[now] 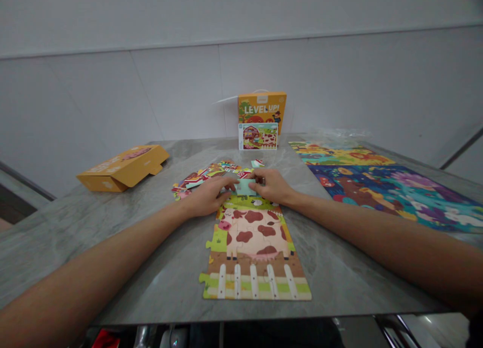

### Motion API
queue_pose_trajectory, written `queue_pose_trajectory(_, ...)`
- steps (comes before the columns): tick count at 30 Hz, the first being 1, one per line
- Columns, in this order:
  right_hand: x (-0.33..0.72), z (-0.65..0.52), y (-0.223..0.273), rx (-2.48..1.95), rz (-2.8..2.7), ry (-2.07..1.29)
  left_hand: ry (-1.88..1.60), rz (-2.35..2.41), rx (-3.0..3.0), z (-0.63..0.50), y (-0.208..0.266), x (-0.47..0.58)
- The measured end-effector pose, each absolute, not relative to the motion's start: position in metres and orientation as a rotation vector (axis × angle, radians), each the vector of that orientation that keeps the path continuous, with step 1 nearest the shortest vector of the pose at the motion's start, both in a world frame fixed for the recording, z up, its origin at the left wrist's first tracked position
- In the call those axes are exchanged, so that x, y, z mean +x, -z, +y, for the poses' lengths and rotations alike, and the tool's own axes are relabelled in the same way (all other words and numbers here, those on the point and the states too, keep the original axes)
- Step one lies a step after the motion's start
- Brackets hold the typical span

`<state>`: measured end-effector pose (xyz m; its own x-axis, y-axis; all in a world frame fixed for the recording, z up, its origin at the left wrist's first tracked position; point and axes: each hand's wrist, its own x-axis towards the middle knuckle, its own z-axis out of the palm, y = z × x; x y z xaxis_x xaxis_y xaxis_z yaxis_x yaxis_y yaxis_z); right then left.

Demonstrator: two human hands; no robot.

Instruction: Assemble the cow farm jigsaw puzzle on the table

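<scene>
A pale blue puzzle piece (246,187) lies between my two hands at the far edge of a partly assembled farm puzzle (256,232). Closed around its right side are the thumb and fingers of my right hand (270,185). My left hand (210,195) has its fingers bent together at the piece's left side; the exact contact is partly hidden. The joined part shows a spotted cow above a white fence, with open tabs along its left edge. Just beyond my left hand is a heap of loose puzzle pieces (198,178). One separate piece (257,163) lies beyond my right hand.
A small picture card (258,137) of the farm scene leans on an upright yellow box (262,106) by the wall. An orange box lid (123,168) lies at the left. Two assembled puzzles, one yellow (339,154) and one dark blue (385,194), cover the grey table's right side.
</scene>
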<state>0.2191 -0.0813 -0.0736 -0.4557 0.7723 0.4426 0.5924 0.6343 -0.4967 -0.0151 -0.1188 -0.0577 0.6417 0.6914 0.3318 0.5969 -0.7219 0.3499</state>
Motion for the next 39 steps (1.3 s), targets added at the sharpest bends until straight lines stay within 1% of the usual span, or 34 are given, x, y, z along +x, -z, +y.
queue_pose_trajectory(3, 0.2182, -0.0796, 0.0735, -1.114, -2.254, -0.324, -0.711, 1.095, 2.641, -0.1167, 0.0582, -0.0168)
queue_pose_trajectory(10, 0.2175, -0.0786, 0.0741, -1.166, -2.336, -0.169, -0.587, 0.925, 2.838, -0.1119, 0.0611, -0.0210)
queue_pose_trajectory(25, 0.2170, -0.0797, 0.0744, -1.167, -2.349, -0.126, -0.555, 0.933, 2.855, -0.1136, 0.0585, -0.0202)
queue_pose_trajectory(39, 0.2170, -0.0787, 0.0752, -1.134, -2.374, -0.181, -0.540, 0.921, 2.879, -0.1134, 0.0590, -0.0207)
